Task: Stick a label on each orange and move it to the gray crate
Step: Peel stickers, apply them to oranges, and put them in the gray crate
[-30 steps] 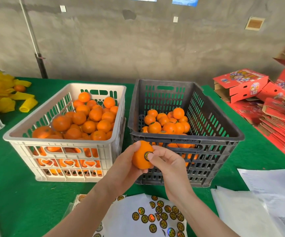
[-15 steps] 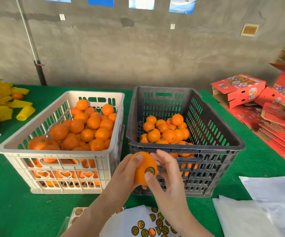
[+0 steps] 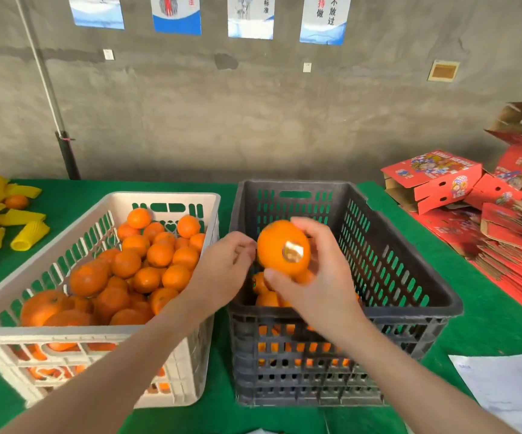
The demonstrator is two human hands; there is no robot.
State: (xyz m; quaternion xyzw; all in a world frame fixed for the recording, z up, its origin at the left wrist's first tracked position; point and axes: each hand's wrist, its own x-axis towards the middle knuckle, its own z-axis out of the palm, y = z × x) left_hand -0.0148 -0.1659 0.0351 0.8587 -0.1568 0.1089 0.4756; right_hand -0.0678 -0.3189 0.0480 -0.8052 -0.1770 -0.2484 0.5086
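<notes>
My right hand (image 3: 316, 277) grips an orange (image 3: 276, 242) that carries a shiny round label (image 3: 292, 252), holding it above the gray crate (image 3: 410, 308). Several labelled oranges (image 3: 266, 299) lie in that crate, mostly hidden behind my hand. My left hand (image 3: 225, 267) hovers just left of the held orange, over the gap between the crates, fingers loosely curled and holding nothing. The white crate (image 3: 96, 333) on the left is heaped with several unlabelled oranges (image 3: 146, 261).
Both crates stand on a green table cover (image 3: 488, 324). Red cartons (image 3: 435, 180) are piled at the right. Yellow foam nets (image 3: 24, 230) and a loose orange (image 3: 16, 202) lie far left. White paper sheets (image 3: 510, 389) sit at the near right.
The orange has gone from both hands in front of the gray crate up and over it, now in my right hand alone. My left hand has let go. The view has tilted upward.
</notes>
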